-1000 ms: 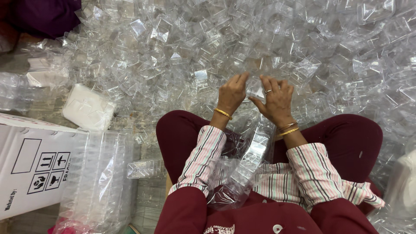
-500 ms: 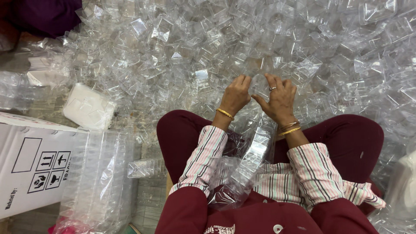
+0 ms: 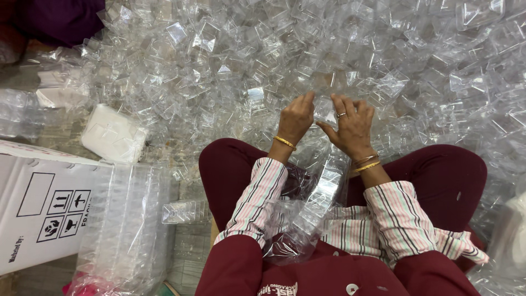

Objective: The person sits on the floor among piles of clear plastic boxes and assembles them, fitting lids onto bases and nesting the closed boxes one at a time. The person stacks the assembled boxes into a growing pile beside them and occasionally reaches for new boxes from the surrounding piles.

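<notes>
While the person sits cross-legged in dark red trousers, both hands meet just above the lap at the near edge of a great heap of clear plastic containers [image 3: 230,66]. The left hand [image 3: 296,119] is curled, fingers grasping one side of a small clear plastic container [image 3: 325,109]; the right hand [image 3: 352,127], ring on one finger, pinches the other side of the same piece. The container sits between the two hands, touching both, directly over the top of a long nested stack of clear containers [image 3: 318,203] that leans down across the lap towards the waist.

Judgement on handling: the piece is thin, glossy and springy. It is best gripped lightly at opposite rims, squared to the stack mouth and pressed evenly; a skewed or hard squeeze would likely crease a wall or jam the nest.

Packaging noted: a white cardboard carton [image 3: 44,211] lies at the lower left, bearing a black outlined rectangle and square black handling pictograms on its face. Beside it, touching its right side, stands a clear plastic bag of stacked containers [image 3: 129,225]. Above the carton, on the floor, rests a white squarish packet [image 3: 114,134]. A dark purple cloth [image 3: 60,19] occupies the upper left corner.
</notes>
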`<action>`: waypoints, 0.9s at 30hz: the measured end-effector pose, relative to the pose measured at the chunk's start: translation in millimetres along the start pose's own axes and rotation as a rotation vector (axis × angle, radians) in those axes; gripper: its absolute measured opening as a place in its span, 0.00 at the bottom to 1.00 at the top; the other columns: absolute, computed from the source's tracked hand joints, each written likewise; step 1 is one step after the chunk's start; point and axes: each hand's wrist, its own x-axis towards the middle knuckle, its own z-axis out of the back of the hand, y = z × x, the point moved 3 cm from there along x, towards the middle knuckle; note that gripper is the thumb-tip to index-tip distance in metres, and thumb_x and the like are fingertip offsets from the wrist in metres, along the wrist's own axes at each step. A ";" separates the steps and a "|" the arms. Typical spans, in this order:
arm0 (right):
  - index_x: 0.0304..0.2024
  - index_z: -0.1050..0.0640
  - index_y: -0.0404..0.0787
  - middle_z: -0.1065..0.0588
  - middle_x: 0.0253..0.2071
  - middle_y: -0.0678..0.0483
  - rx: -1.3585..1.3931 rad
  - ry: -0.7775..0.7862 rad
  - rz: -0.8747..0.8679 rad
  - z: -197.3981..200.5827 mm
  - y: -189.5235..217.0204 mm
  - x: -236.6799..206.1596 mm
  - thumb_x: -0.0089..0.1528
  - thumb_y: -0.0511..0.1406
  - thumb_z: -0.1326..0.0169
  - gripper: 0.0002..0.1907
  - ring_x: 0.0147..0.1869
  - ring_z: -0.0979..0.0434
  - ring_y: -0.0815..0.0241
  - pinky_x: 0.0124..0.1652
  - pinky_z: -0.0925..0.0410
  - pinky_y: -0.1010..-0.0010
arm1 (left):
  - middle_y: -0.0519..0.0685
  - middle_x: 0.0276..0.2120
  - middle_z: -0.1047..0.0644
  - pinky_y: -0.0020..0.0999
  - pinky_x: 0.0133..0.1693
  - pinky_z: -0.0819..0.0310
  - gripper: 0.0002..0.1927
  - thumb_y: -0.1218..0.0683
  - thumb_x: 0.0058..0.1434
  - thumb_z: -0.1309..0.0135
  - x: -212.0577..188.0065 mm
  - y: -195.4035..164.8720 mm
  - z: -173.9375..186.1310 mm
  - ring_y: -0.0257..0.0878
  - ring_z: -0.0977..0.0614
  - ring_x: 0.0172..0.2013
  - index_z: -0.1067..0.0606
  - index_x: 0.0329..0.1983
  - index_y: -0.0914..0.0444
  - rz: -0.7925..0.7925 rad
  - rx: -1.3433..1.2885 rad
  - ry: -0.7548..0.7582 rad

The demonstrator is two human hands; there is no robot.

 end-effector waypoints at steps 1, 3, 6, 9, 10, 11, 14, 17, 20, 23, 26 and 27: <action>0.68 0.31 0.42 0.29 0.61 0.52 0.001 -0.002 -0.006 -0.6 0.4 -0.5 0.59 0.55 0.35 0.42 0.56 0.35 0.47 0.54 0.42 0.51 | 0.52 0.35 0.23 0.41 0.37 0.21 0.15 0.61 0.64 0.46 -0.2 0.9 -0.7 0.48 0.18 0.37 0.28 0.53 0.62 0.020 -0.005 0.026; 0.68 0.31 0.42 0.29 0.62 0.51 0.000 -0.005 -0.019 -2.0 0.2 -1.4 0.59 0.54 0.35 0.42 0.56 0.35 0.47 0.54 0.42 0.51 | 0.52 0.36 0.22 0.43 0.39 0.21 0.15 0.62 0.64 0.46 -0.2 0.8 -1.6 0.49 0.18 0.38 0.28 0.54 0.62 0.059 -0.018 0.079; 0.68 0.32 0.43 0.29 0.61 0.52 -0.020 0.011 -0.065 -5.3 -4.9 -2.0 0.58 0.54 0.35 0.42 0.57 0.34 0.47 0.54 0.42 0.52 | 0.53 0.39 0.22 0.45 0.48 0.21 0.19 0.63 0.61 0.48 1.3 -3.6 -0.5 0.50 0.18 0.44 0.29 0.56 0.60 0.025 -0.147 0.100; 0.69 0.32 0.42 0.29 0.59 0.47 0.117 0.033 -0.238 -10.7 -19.5 -1.5 0.58 0.54 0.33 0.44 0.58 0.34 0.47 0.55 0.41 0.51 | 0.58 0.49 0.22 0.44 0.50 0.22 0.23 0.63 0.62 0.49 3.6 -1.8 6.4 0.55 0.19 0.48 0.32 0.61 0.61 -0.017 -0.296 -0.071; 0.69 0.34 0.41 0.30 0.60 0.46 0.209 0.016 -0.299 -12.2 -25.6 -1.4 0.59 0.53 0.33 0.44 0.60 0.35 0.47 0.58 0.40 0.51 | 0.58 0.49 0.22 0.45 0.51 0.23 0.23 0.61 0.63 0.48 4.1 5.0 5.0 0.54 0.19 0.49 0.33 0.62 0.61 0.109 -0.327 -0.041; 0.70 0.35 0.40 0.30 0.60 0.45 0.301 -0.001 -0.362 -13.5 -31.9 -1.5 0.60 0.52 0.33 0.45 0.62 0.35 0.46 0.61 0.40 0.51 | 0.57 0.50 0.23 0.46 0.51 0.24 0.24 0.59 0.64 0.46 4.3 13.7 3.8 0.53 0.19 0.49 0.34 0.64 0.61 0.233 -0.358 -0.008; 0.73 0.38 0.40 0.32 0.65 0.44 0.547 -0.058 -0.450 -16.9 -44.2 -3.5 0.64 0.48 0.35 0.42 0.69 0.34 0.47 0.67 0.39 0.54 | 0.61 0.56 0.28 0.54 0.55 0.32 0.30 0.56 0.55 0.40 0.4 31.5 0.1 0.58 0.26 0.55 0.34 0.62 0.62 0.318 -0.008 0.116; 0.76 0.43 0.39 0.40 0.74 0.43 0.881 -0.111 -0.382 -19.8 -43.7 -1.8 0.70 0.42 0.39 0.39 0.78 0.40 0.48 0.72 0.42 0.57 | 0.61 0.62 0.33 0.59 0.68 0.46 0.31 0.51 0.54 0.38 -8.2 39.5 -12.8 0.58 0.36 0.66 0.33 0.61 0.59 0.302 0.336 0.459; 0.78 0.45 0.43 0.45 0.79 0.45 1.066 -0.074 -0.419 -21.0 -42.1 -1.1 0.72 0.41 0.45 0.37 0.78 0.40 0.51 0.70 0.39 0.62 | 0.60 0.66 0.37 0.61 0.68 0.49 0.37 0.55 0.51 0.37 -10.6 41.4 -16.7 0.59 0.40 0.68 0.35 0.65 0.58 0.344 0.499 0.570; 0.78 0.45 0.47 0.45 0.79 0.48 1.145 -0.057 -0.491 -19.0 -42.3 -1.2 0.71 0.41 0.47 0.35 0.76 0.36 0.55 0.66 0.34 0.66 | 0.58 0.69 0.41 0.75 0.61 0.51 0.43 0.57 0.47 0.37 -9.0 42.4 -11.9 0.59 0.44 0.69 0.38 0.69 0.56 0.484 0.530 0.583; 0.77 0.43 0.49 0.44 0.79 0.51 1.205 -0.068 -0.518 -17.9 -41.8 -0.6 0.71 0.41 0.47 0.34 0.71 0.33 0.59 0.62 0.32 0.68 | 0.56 0.69 0.42 0.76 0.56 0.45 0.44 0.59 0.45 0.37 -8.0 46.0 -5.0 0.57 0.45 0.68 0.37 0.69 0.53 0.572 0.482 0.591; 0.77 0.43 0.49 0.43 0.79 0.51 1.220 -0.074 -0.523 -17.8 -42.1 -0.2 0.71 0.40 0.48 0.33 0.69 0.32 0.60 0.61 0.31 0.69 | 0.56 0.69 0.42 0.73 0.55 0.41 0.44 0.59 0.45 0.37 -7.3 47.5 -4.6 0.57 0.45 0.67 0.37 0.68 0.53 0.585 0.458 0.587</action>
